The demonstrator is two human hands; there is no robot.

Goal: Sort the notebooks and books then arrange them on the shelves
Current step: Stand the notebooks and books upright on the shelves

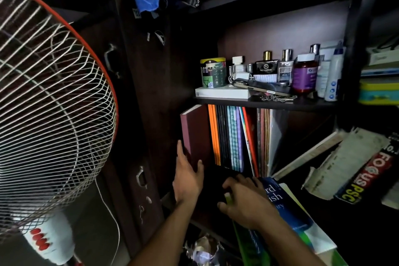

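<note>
A maroon book [195, 134] stands tilted at the left end of the lower shelf, and my left hand [187, 177] holds its lower edge between thumb and fingers. Right of it stands a row of thin notebooks [235, 138] in orange, black, checked blue and red. My right hand [244, 198] grips a stack of books that lies flat at the shelf front, with a blue dictionary [278, 198] on top and a green cover [246, 242] beneath. My right hand's fingers curl over the stack's far edge.
A large standing fan [49, 101] fills the left side, close to my left arm. The upper shelf [259, 101] carries perfume bottles, a tin, a phone and a white box. Worn books [349, 164] lie slanted at the right. Clothes hang above.
</note>
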